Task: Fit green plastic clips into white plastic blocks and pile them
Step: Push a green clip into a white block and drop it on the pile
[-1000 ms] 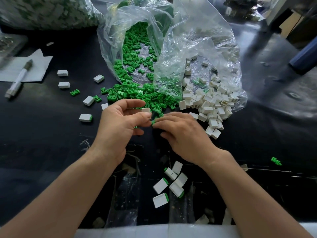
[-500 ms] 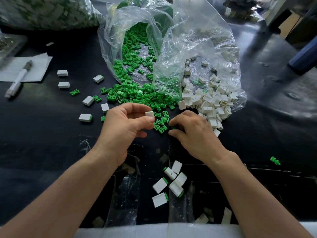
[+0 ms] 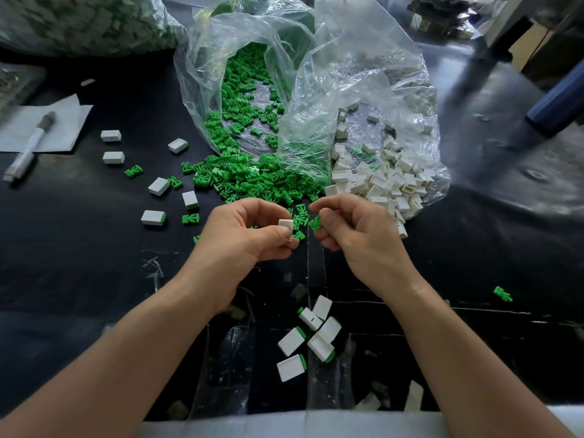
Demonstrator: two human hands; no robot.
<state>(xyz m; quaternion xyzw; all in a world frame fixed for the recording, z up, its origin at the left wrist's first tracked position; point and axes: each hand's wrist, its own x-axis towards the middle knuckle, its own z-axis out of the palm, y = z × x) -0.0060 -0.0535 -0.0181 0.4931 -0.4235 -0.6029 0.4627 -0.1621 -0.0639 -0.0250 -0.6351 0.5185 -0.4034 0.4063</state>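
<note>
My left hand [image 3: 243, 238] pinches a small white block [image 3: 285, 225] between thumb and fingers, above the black table. My right hand [image 3: 350, 235] holds a green clip [image 3: 315, 222] at its fingertips, a short gap to the right of the block. Behind the hands a heap of green clips [image 3: 252, 178] spills from a clear bag [image 3: 240, 58]. A heap of white blocks [image 3: 382, 181] spills from a second clear bag [image 3: 379, 74] to the right. Several fitted blocks with green ends [image 3: 311, 338] lie in a loose pile near the table's front edge.
Loose white blocks [image 3: 111, 135] and stray clips [image 3: 133, 171] are scattered at the left. A marker pen [image 3: 30, 147] lies on a white sheet [image 3: 63, 121] at the far left. One green clip [image 3: 502, 294] sits alone at the right. A full bag [image 3: 79, 23] stands at the back left.
My right hand picked a green clip from the heap and lifted it toward the white block. My left hand kept hold of the block and rose slightly.
</note>
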